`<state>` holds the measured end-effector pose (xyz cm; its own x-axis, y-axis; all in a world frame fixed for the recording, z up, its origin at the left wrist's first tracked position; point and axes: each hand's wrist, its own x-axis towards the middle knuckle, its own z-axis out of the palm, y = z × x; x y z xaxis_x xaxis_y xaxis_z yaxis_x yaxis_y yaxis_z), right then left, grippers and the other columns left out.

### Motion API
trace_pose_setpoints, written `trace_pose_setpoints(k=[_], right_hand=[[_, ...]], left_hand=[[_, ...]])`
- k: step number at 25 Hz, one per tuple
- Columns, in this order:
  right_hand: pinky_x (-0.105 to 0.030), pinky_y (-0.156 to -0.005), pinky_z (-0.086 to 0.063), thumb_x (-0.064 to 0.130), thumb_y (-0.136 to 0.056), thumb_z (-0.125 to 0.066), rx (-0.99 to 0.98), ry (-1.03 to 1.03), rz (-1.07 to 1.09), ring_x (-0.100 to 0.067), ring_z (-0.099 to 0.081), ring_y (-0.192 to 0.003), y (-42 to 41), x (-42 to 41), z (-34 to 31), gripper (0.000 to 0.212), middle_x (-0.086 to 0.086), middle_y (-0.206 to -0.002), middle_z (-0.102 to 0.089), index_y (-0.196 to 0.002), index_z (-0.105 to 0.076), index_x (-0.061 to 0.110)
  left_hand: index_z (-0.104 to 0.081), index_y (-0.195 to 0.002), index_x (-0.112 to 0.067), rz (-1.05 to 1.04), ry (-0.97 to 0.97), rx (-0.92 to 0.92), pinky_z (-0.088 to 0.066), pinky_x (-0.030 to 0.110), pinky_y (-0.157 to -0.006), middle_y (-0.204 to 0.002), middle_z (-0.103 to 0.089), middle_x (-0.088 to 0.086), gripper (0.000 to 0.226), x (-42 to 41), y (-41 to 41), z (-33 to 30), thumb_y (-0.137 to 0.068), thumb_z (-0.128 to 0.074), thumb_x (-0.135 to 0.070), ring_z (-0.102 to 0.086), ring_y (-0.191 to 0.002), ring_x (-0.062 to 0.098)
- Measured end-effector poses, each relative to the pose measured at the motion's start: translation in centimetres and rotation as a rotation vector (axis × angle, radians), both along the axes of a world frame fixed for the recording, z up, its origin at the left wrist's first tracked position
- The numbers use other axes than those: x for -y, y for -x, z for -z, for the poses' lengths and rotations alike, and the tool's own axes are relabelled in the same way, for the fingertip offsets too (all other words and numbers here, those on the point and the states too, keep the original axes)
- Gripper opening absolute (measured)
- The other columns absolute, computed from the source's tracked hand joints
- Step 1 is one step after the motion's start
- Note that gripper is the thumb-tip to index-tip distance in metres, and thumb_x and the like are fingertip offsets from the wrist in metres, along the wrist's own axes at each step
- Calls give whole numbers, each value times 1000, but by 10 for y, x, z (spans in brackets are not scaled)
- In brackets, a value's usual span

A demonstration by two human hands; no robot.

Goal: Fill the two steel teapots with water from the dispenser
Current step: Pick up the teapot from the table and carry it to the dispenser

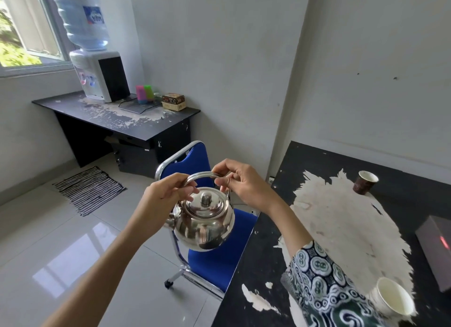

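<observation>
— Two hands, what are they doing?
— Left hand point(168, 194) and right hand point(240, 183) both grip the steel teapot point(203, 220) by its handle, above the blue chair point(214, 258).
— And the dispenser point(97, 75)?
— Beyond the chair, on the peeling black desk point(117, 117) under the window point(26, 26).

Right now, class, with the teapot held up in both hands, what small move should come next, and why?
Probably carry the teapot toward the dispenser. The left hand and right hand both grip its handle, its lid is on, and it hangs over the blue chair, well short of the taps.
</observation>
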<state>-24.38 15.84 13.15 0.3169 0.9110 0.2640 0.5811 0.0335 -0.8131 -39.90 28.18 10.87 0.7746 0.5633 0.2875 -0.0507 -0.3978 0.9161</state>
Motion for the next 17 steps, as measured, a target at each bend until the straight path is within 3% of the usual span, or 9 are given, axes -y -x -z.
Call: trace_pose_setpoints(k=[5,10,17], right_hand=[[-28,-76,-54,8,-89,-57,-31,19,-52,-16,-58,-72,-1,-44,2,13,6,-80,-59,-101,-59,6],[-21,-73,-53,10,-89,-58,-73,4,-39,-5,-59,-70,11,-107,7,10,9,-80,-59,-97,-59,13],[-22,-75,-52,32,-80,-61,-185,-111,103,-8,-63,-75,56,-229,19,20,6,-82,-62,-95,-60,18]], left_hand=[[-63,-82,-12,-28,46,-9,-52,16,-65,-79,-70,3,17,-39,6,5,-83,-57,4,-65,-68,7],[-63,-85,-6,-16,77,-22,-51,16,-67,-82,-68,5,10,-98,19,4,-84,-57,2,-65,-69,4],[-64,-77,-22,34,102,-15,-48,16,-67,-76,-69,-3,24,-229,57,-8,-84,-58,0,-64,-73,5]])
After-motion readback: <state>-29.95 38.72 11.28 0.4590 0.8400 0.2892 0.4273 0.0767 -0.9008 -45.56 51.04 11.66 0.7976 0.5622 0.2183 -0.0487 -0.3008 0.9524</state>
